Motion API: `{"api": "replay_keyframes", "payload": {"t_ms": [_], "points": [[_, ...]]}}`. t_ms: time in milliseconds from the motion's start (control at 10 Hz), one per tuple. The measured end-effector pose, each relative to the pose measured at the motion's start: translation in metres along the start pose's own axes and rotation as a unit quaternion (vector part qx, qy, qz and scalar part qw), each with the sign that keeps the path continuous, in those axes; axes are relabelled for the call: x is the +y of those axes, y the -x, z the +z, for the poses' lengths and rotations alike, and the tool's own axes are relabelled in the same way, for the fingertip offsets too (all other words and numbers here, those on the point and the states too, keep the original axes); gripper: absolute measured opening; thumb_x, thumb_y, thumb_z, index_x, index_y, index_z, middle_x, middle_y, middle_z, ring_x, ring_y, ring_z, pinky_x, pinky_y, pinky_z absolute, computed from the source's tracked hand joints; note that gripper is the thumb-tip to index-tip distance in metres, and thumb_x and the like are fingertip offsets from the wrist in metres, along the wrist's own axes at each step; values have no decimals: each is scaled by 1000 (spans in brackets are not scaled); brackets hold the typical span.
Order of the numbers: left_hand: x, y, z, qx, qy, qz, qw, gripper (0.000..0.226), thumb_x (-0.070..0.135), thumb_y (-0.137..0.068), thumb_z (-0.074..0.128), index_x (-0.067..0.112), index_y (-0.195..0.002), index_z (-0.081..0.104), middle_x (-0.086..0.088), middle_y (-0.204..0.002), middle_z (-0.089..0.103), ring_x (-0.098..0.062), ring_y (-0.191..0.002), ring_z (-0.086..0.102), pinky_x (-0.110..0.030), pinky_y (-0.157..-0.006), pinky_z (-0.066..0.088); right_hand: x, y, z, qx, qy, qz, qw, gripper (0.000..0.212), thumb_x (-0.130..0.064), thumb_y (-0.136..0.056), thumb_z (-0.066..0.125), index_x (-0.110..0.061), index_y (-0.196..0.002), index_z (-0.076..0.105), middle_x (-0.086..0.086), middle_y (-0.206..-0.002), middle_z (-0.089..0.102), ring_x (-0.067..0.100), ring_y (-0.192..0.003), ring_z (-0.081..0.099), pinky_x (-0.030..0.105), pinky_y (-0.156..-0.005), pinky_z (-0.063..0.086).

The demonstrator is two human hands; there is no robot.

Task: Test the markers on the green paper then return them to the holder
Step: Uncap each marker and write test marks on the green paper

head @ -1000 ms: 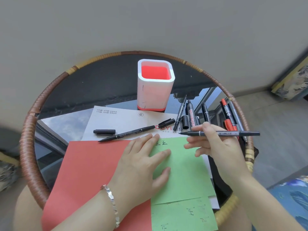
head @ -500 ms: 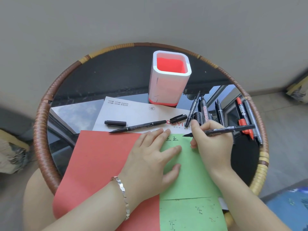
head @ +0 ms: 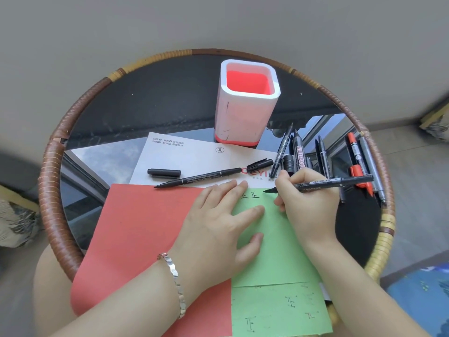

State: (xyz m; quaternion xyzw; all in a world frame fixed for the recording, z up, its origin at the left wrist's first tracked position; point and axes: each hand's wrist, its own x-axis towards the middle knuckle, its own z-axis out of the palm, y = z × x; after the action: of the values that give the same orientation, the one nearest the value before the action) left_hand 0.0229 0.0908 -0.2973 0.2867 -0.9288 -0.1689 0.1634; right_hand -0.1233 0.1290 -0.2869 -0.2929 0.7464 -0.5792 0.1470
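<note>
The right hand (head: 308, 203) has its grip closed round a black marker (head: 323, 184), in front of the holder (head: 245, 110) & a bit to its right. The marker's long axis runs almost left-right. Its tip points left & sits at the far edge of the green paper (head: 279, 251), just right of 2 written signs. The left hand (head: 218, 222) lies flat, grip wide, fingers straight, pressing the green paper in front of the holder. More markers (head: 297, 152) lie on the worktop (head: 145, 105), right of the holder's base.
</note>
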Motion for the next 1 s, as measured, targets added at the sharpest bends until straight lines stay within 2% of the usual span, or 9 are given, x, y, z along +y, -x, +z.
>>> {"api": "replay_keyframes", "payload": {"t_ms": [200, 300, 500, 600, 800, 900, 1000], "points": [[1, -1, 0, -6, 0, -5, 1000, 37, 43, -74, 50, 26, -101, 70, -12, -122, 61, -30, -113, 55, -38, -98, 31, 1, -1, 0, -3, 4, 2, 1000, 33, -13, -77, 62, -5, -49, 49, 3, -38, 57, 15, -34, 49, 22, -45, 43], [1, -1, 0, -6, 1, -5, 1000, 37, 43, -74, 50, 26, -101, 70, -12, -122, 61, -30, -113, 55, -37, -98, 31, 1, 0, 0, -9, 10, -5, 1000, 33, -13, -78, 62, -3, -49, 49, 6, -39, 57, 16, -35, 51, 26, -49, 45], [1, -1, 0, -8, 1, -7, 1000, 38, 43, -74, 50, 26, -101, 69, -12, -122, 61, -29, -113, 55, -38, -98, 32, 2, -1, 0, 6, 9, -8, 1000, 31, -9, -76, 61, -3, -50, 46, 12, -39, 54, 14, -35, 49, 43, -53, 50], [0, 0, 0, -8, 1, -6, 1000, 37, 43, -74, 50, 26, -102, 69, -12, -122, 61, -30, -114, 55, -38, -97, 32, 1, -1, -1, 2, 5, 2, 1000, 32, -9, -77, 61, -4, -49, 46, 4, -35, 54, 11, -34, 49, 40, -54, 50], [0, 0, 1, -8, -1, -5, 1000, 37, 43, -74, 50, 27, -102, 69, -12, -122, 60, -29, -114, 54, -39, -98, 32, 0, 0, 0, -7, 9, 0, 1000, 31, -8, -76, 61, -2, -49, 47, 2, -34, 53, 6, -32, 48, 36, -53, 48], [1, 0, 1, -7, -2, -5, 1000, 37, 43, -74, 50, 27, -102, 69, -12, -122, 60, -29, -114, 54, -38, -98, 32, -1, 0, -1, -12, 17, -14, 1000, 31, -4, -75, 60, 1, -49, 45, 12, -39, 52, 5, -30, 46, 29, -52, 43], [1, 0, 1, -6, 1, -6, 1000, 37, 43, -74, 51, 27, -102, 69, -12, -122, 60, -29, -114, 54, -38, -98, 32, -2, 1, -1, -11, 21, -16, 1000, 30, -4, -74, 60, 2, -49, 45, 16, -40, 52, 4, -29, 45, 27, -52, 42]]}}
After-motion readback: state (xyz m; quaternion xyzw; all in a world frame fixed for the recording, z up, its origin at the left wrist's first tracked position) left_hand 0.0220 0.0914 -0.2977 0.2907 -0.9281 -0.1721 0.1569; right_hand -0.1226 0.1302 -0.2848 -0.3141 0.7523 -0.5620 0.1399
